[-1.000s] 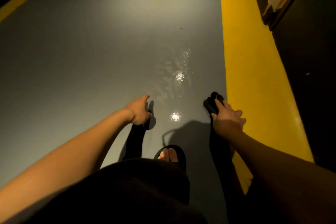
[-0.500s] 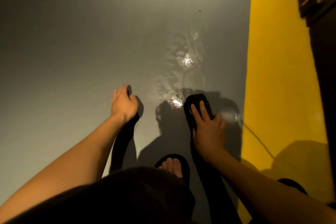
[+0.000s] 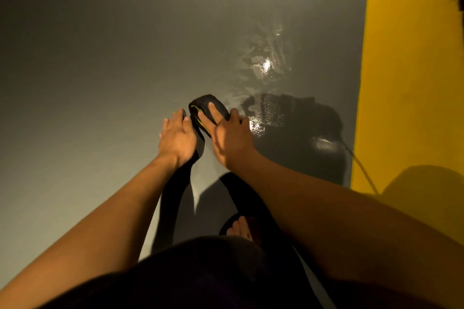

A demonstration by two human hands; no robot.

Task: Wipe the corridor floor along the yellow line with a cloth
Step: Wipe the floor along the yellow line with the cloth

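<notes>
Since half a second ago the right hand (image 3: 229, 138) has slid the cloth (image 3: 209, 110) leftward across the grey floor (image 3: 100, 70), away from the yellow line (image 3: 406, 83), and the left hand (image 3: 177, 137) has closed in from the left until it lies just beside the cloth at its 9 o'clock.

The right hand lies flat on the dark cloth, fingers spread and straight, pressing rather than clutching it. The left hand is flat too, fingers extended, its fingertips at the cloth's left edge; whether they touch it I cannot tell.

Progress, as a judgement: a wet patch (image 3: 266, 68) glistens at about 1 o'clock from the cloth, with streaks running down toward it, so this stretch looks partly wiped (the sheen suggests moisture remains). The strip of floor between the cloth and the line, at 3 o'clock, lies in shadow and I cannot judge it.

For room: open floor spreads from 9 through 12 o'clock. The line's edge bounds the right, well apart from the cloth. A sandalled foot (image 3: 241, 228) sits at 6 o'clock, limiting any pull straight back.
</notes>
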